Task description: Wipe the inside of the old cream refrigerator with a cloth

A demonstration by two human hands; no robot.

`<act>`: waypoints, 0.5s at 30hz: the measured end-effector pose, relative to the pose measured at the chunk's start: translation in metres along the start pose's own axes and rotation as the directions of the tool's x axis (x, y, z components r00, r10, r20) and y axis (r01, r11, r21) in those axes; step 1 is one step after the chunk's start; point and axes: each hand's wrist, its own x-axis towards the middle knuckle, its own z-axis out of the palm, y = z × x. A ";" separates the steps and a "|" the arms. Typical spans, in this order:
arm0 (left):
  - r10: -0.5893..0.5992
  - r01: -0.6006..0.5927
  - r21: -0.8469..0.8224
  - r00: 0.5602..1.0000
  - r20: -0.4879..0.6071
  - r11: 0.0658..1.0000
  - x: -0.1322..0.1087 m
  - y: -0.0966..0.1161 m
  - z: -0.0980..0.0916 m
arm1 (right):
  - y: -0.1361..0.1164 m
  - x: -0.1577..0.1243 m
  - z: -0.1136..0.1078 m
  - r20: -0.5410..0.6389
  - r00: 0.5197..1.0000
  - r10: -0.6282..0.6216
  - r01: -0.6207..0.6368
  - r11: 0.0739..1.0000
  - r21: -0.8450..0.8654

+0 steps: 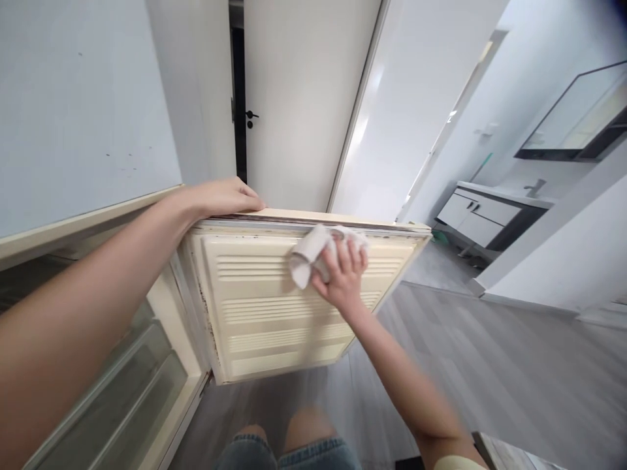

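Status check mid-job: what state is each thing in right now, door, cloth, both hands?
fridge door: swung open, inner panel toward the camera, dark specks along its seal.
cloth: bunched, pressed on the panel near its top.
right hand: closed on the cloth.
left hand: flat on the door's top edge.
room door: dark gap at its handle side.
vanity drawers: shut.

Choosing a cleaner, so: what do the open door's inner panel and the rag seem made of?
Inner panel: likely moulded plastic, cream, slightly glossy; its raised ribs look pressed in. Rag, bunched in the right hand: soft matte whitish cloth, judging by limp folds; possibly paper towel.
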 end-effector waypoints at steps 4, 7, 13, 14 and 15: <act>-0.023 0.023 0.007 1.000 -0.005 1.000 0.002 -0.004 -0.002 | 0.066 -0.030 -0.010 -0.104 0.968 0.227 -0.234 0.971 -0.054; 0.020 -0.020 0.027 1.000 -0.001 0.999 0.002 -0.007 -0.002 | 0.089 -0.042 -0.013 -0.222 0.894 0.388 -0.396 0.918 0.012; -0.040 0.043 0.064 0.998 -0.056 0.997 0.001 -0.002 0.001 | 0.058 -0.106 0.000 -0.178 0.619 0.765 -0.722 0.644 0.254; -0.053 0.057 0.069 0.996 -0.067 0.996 0.002 -0.001 0.001 | 0.047 -0.126 0.003 -0.152 0.558 0.816 -0.774 0.578 0.257; -0.061 0.066 0.071 0.996 -0.069 0.995 0.003 -0.002 0.001 | 0.036 -0.147 0.006 -0.126 0.492 0.861 -0.826 0.508 0.245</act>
